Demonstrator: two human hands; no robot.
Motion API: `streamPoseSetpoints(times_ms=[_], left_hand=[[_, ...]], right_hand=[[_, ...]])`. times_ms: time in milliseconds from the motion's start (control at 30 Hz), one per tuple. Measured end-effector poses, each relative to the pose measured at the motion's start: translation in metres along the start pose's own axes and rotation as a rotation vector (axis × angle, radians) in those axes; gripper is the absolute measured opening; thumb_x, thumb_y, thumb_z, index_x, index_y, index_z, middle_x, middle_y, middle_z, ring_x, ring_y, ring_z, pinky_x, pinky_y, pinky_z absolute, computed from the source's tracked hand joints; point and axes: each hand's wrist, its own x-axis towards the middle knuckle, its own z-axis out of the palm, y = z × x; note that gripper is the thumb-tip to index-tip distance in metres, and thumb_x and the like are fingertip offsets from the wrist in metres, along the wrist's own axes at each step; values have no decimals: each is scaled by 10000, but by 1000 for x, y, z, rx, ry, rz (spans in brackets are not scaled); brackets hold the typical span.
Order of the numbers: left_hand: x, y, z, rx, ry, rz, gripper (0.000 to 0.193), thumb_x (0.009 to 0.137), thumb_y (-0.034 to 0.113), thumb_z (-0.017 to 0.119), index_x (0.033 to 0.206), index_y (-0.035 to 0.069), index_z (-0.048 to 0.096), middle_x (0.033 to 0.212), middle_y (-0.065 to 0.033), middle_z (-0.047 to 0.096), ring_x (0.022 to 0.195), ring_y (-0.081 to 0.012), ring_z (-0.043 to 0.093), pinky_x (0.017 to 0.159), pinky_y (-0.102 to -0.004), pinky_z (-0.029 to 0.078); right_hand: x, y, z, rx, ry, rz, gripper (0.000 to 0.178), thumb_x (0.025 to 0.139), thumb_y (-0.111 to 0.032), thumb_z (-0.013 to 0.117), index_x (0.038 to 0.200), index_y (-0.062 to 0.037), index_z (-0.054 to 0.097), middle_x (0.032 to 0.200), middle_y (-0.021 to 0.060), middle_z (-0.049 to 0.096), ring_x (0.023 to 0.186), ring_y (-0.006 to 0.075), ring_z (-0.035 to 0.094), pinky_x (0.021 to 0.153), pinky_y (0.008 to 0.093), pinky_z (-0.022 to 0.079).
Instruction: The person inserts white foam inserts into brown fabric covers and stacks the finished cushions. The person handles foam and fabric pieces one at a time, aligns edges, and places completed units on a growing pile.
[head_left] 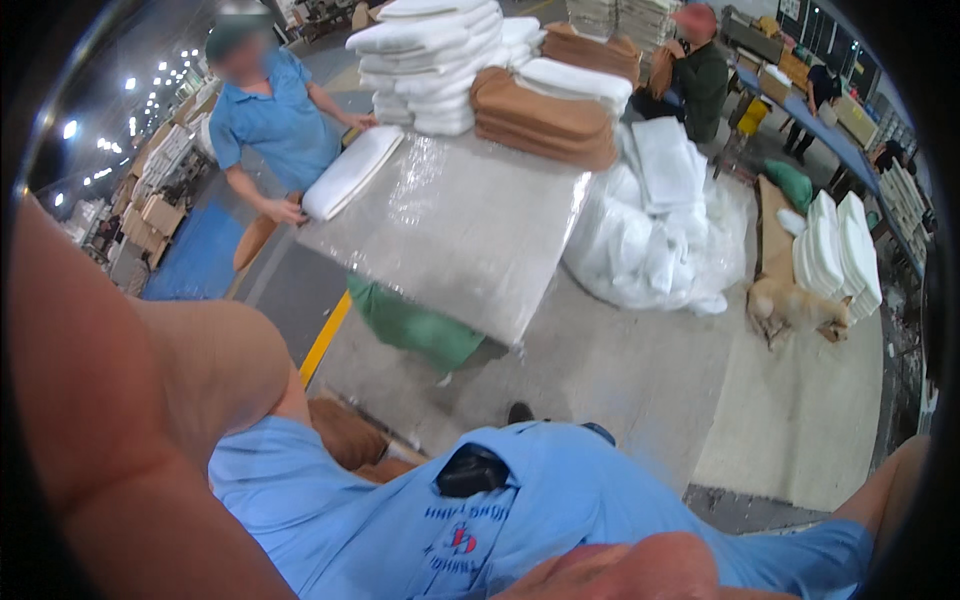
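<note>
My left arm (210, 350) is bent and raised very close at the left, and its hand lies outside the picture. Of my right arm (900, 485), only a part shows at the lower right rim, and that hand is out of sight too. In front of me stands a table (450, 225) covered with shiny clear plastic. A folded white cushion-like piece (353, 172) rests on its left edge, under the hands of a co-worker (270, 125) in a blue shirt. Tall white stacks (425, 65) and brown padded pieces (545, 115) fill the table's far side.
Right of the table sits a plastic-wrapped heap of white pieces (650, 235). A tan dog (795, 305) lies beside white padded pieces (840, 250) on the floor. Green material (415, 325) hangs below the table. Another person (695, 75) stands at the back.
</note>
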Motion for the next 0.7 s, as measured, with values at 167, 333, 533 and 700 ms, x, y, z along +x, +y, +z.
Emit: streamPoseSetpoints(times_ms=[167,333,533,700], left_hand=[[-18,-52,40,51,39,12,862,950,435,765,1605,31,375,1546,-273,464,1414,-406,479,1149,-556,427],[-27,-101,94,69,87,-10,868,947,433,769,1606,31,372,1555,-276,452,1430,-410,463,1156,-562,419],[-11,-153,158,115,97,-20,874,944,430,775,1607,30,368,1565,-280,439,1449,-415,444,1165,-568,410],[7,-207,221,133,100,-64,880,942,427,779,1608,30,364,1574,-283,427,1465,-418,428,1173,-574,403]], right_hand=[[-1,62,-51,-93,2,-8,683,1071,-508,521,1416,81,562,1304,263,642,1162,347,622,1013,490,474],[-5,112,-112,-177,26,-32,663,1071,-487,530,1430,70,552,1308,242,641,1158,322,617,1009,470,470],[-10,164,-203,-212,19,-93,641,1072,-463,540,1446,58,540,1314,216,641,1152,293,610,1004,444,466],[-8,206,-294,-276,-10,-198,625,1072,-443,549,1460,47,530,1318,195,641,1148,268,605,1000,423,462]])
